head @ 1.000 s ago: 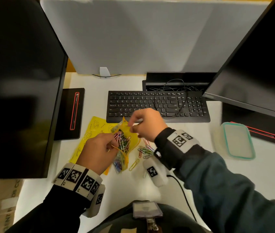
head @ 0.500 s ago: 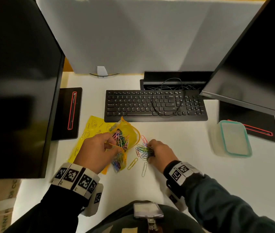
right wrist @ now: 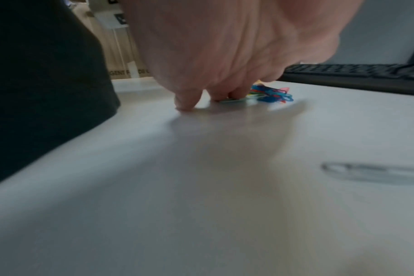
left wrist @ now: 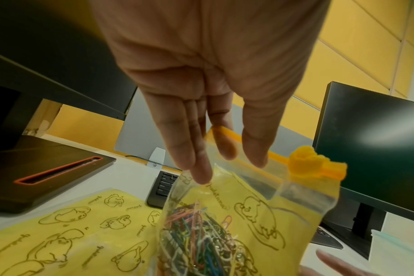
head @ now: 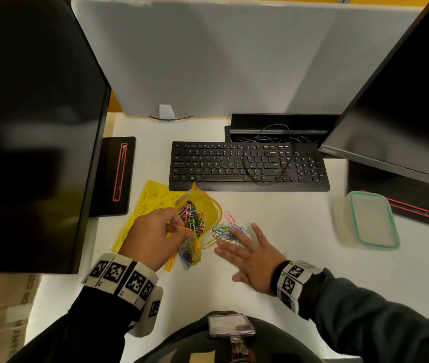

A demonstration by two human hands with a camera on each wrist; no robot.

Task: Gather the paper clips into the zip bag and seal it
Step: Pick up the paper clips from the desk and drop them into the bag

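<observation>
The loose paper clips (head: 225, 231) lie in a small many-coloured heap on the white desk (head: 286, 231), just right of the zip bag (head: 203, 210), with one yellow clip and a pink one strayed a little from the pile. The right hand (head: 252, 258) lies flat over the heap's near edge, its fingers (right wrist: 187, 100) spread and straight, tips pressing the desk and the nearest clips. To do this step well, it would likely pay to rake the clips together into a tight bunch before pinching, so few slip away, then carry them low and straight into the bag's mouth. The left hand (head: 155, 237) pinches the bag's upper lip between thumb and fingers, holding the mouth open toward the pile. The bag is clear with a yellow printed side and an orange slider (left wrist: 317, 164) at one end of its track, unsealed, already holding a good tangle of clips. It rests on a yellow printed sheet (head: 150, 203) in front of the black keyboard (head: 247, 166).
</observation>
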